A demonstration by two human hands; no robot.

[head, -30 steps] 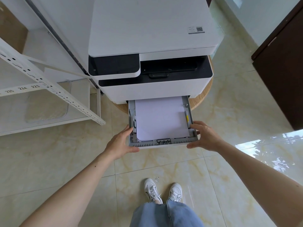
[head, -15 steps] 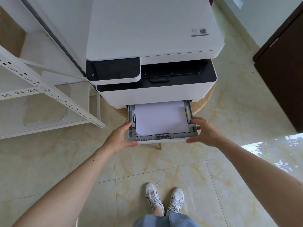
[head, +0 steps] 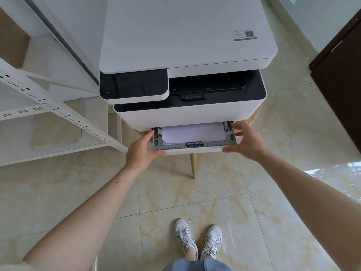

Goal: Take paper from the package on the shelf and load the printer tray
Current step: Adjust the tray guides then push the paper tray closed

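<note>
Under me is a glossy cream tile floor (head: 58,192) with yellow veining, a white metal shelf unit (head: 58,112) to my left and a dark wooden door (head: 340,85) at the right edge. Ahead stands the white printer (head: 185,45) with its black control panel (head: 132,86), resting on a round wooden table (head: 256,116) whose one visible leg (head: 193,165) slants down to the floor.

The paper tray (head: 195,146) sticks partway out of the printer's base, its rear half hidden inside the slot. A stack of white paper (head: 193,133) lies flat inside it, between the grey side guides.

My left hand (head: 140,151) grips the tray's front left corner: the thumb curls under the front lip and the fingers lie along the left side wall. My right hand (head: 247,141) is at the front right corner with its fingers spread and half curled; the thumb points along the front edge and the fingertips reach the right wall near the slot. I cannot tell whether it truly clamps the tray or only rests against it.

Below, I see white sneakers (head: 199,239) and the hem of blue jeans (head: 195,265).
</note>
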